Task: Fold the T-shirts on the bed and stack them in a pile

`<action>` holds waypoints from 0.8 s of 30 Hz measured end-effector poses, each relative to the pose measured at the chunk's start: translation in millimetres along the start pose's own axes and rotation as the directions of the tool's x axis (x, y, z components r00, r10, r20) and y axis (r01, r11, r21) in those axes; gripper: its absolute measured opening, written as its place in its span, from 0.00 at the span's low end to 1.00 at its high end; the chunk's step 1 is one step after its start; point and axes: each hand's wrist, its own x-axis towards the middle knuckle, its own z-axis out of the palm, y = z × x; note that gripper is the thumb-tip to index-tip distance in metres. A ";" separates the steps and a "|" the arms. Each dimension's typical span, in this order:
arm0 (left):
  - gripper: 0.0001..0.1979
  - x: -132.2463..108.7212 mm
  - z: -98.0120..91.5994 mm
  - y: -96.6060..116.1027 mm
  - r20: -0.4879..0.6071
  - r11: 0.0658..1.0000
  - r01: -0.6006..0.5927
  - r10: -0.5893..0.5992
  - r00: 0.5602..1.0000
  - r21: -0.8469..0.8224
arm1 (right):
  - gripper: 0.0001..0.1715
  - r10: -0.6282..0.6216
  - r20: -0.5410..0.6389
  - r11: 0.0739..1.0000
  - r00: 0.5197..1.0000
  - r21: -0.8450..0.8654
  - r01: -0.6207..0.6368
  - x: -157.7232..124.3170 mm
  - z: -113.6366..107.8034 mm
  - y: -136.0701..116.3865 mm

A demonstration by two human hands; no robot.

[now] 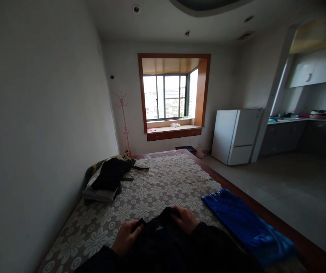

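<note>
- A wood-edged table (222,181) spreads beneath and beyond both hands, topped by a floral-patterned tablecloth (157,192).
- A bay window (174,96) framed in reddish-brown wood lets in daylight far ahead of the hands.
- A white two-door refrigerator (232,136) stands on the tiled floor, well ahead and to the right of the hands.
- A pink coat rack (124,117) rises by the far wall, ahead and to the left.
- A black garment (163,246) is held up front, running from the grip back toward the wearer; dark sleeves blend into it, so its outline is hard to trace.
- A heap of folded dark and gray clothes (108,176) rests beyond the left hand, near the wall.
- A folded blue garment (242,223) lies just beyond the right forearm.
- The left hand (126,235) and right hand (186,220), apart, each pinch the garment's upper edge.
- A small white mark (158,228) shows between them.
</note>
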 end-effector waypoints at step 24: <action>0.23 0.7 0.6 -2.2 0.001 1.000 -0.003 0.003 1.000 -0.030 | 0.12 0.003 -0.029 0.994 1.000 0.111 0.000 1.0 -2.6 0.3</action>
